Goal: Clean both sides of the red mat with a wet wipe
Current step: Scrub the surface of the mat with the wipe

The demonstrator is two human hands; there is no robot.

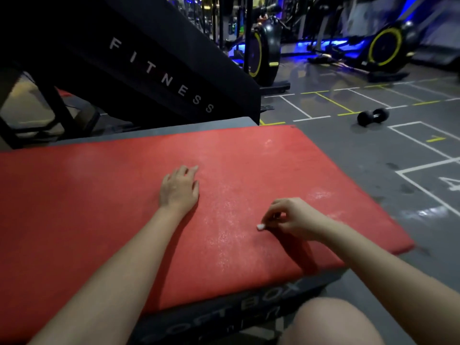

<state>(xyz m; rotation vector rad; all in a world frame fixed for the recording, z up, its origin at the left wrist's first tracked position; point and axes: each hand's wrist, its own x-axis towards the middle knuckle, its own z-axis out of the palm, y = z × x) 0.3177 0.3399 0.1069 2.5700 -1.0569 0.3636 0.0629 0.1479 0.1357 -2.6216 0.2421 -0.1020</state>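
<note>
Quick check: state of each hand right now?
Left hand: open, resting flat on the red mat.
Right hand: pinching a small white wipe.

Grey marked gym floor (373, 150), a dumbbell (373, 116), blue-lit exercise bikes (388, 47).

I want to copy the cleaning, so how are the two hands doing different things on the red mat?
The left hand rests flat, fingers relaxed; the right hand is curled. The left hand holds nothing; the right hand pinches a small white wipe. Both are over the red mat.
</note>
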